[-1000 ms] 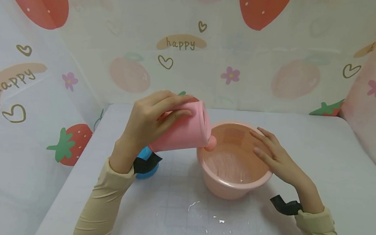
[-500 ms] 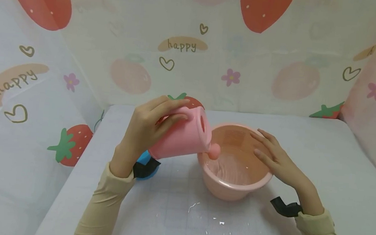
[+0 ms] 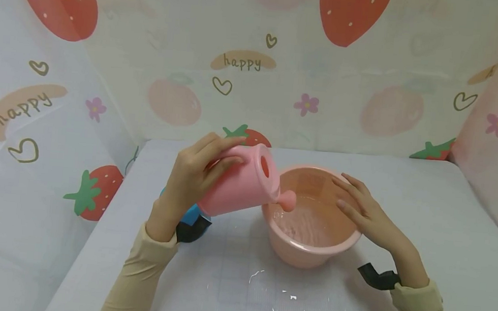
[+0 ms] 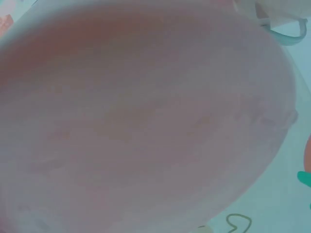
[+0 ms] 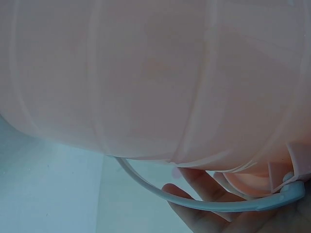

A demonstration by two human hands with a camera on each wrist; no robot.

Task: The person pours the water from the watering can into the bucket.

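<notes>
A pink watering can point(image 3: 239, 184) is held in my left hand point(image 3: 196, 175), fingers and thumb wrapped around its handle side. It tips to the right, its round spout head point(image 3: 287, 201) over the left part of a light pink bucket point(image 3: 302, 254). Rippled water point(image 3: 307, 225) shows inside the bucket. My right hand point(image 3: 366, 210) rests on the bucket's right rim, fingers extended and spread over the inside. Close up, the can's pink base point(image 4: 146, 126) fills most of the left wrist view. A grey bail handle point(image 5: 209, 205) crosses in front of my right fingers point(image 5: 182, 208) in the right wrist view.
A round blue object point(image 3: 192, 215) stands behind my left wrist, mostly hidden by it. Small wet spots point(image 3: 293, 297) glint on the white tabletop point(image 3: 228, 292) in front of the bucket. Printed cloth walls point(image 3: 326, 83) close off the back and sides.
The watering can has tipped slightly and lowered, its spout head moving right, further over the bucket. The can's top opening shows more. My right hand stays on the rim.
</notes>
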